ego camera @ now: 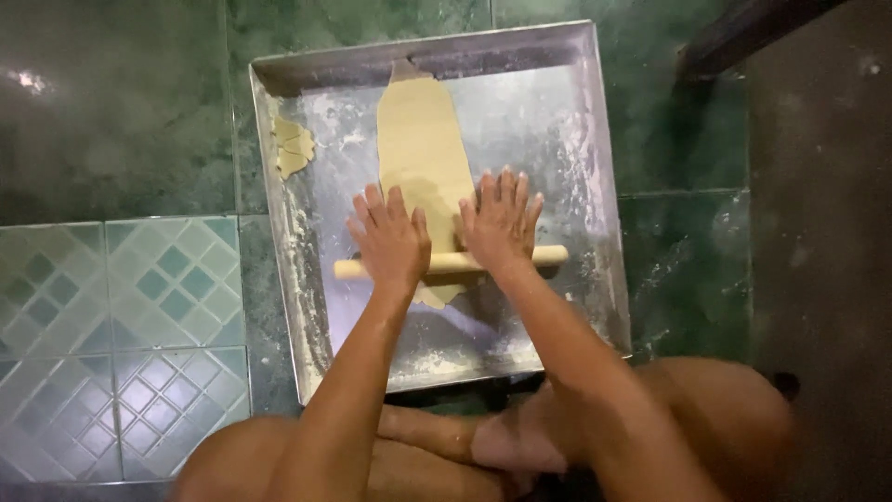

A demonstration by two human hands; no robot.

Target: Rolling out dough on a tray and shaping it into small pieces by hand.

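Observation:
A long strip of pale yellow dough (423,149) lies flat in a large square metal tray (595,232) dusted with flour. Across the near end of the strip lies a thin wooden rolling pin (451,263). My left hand (390,237) rests flat on the pin, fingers spread, left of the dough. My right hand (500,221) presses flat on the pin too, fingers apart, just right of the strip. A bit of dough shows on the near side of the pin.
A few small cut dough scraps (294,147) sit by the tray's left wall. The tray stands on a green tiled floor (121,288). My bare legs (483,446) are folded at the tray's near edge. A dark object (743,33) is at top right.

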